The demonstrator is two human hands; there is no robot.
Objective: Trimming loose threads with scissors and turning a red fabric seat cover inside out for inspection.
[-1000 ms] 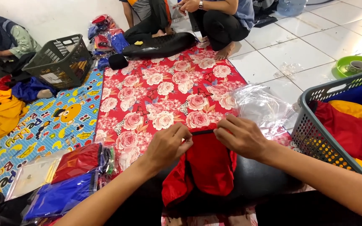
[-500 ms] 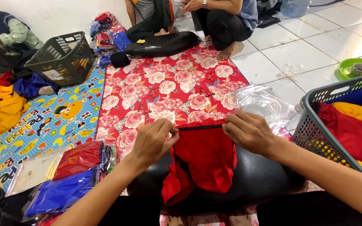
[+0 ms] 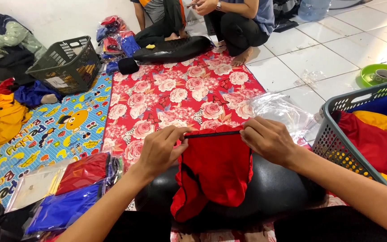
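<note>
Far left on my feed: a dark mesh basket (image 3: 66, 65) on the cartoon-print mat (image 3: 45, 134), loose yellow and blue garments (image 3: 5, 116) beside it; nearer me, a stack of bagged garments (image 3: 68, 188), red and blue, already sealed in clear plastic, which I judge to be the finished share. Centre: my left hand (image 3: 160, 150), fingers pinched narrow on the left end of the black-trimmed top edge of the red garment (image 3: 216, 172). The garment lies draped over a black rounded cushion (image 3: 274, 192), its edge drawn straight but the body rumpled and not yet bagged, so this piece looks early in its handling. My right hand (image 3: 269, 141) grips the right end of the same edge, fingers curled closed on it. Beyond it, an empty clear plastic bag (image 3: 283, 112) on the red floral cloth (image 3: 180, 98). Far right: a grey basket (image 3: 337, 143) holding unbagged garments.
</note>
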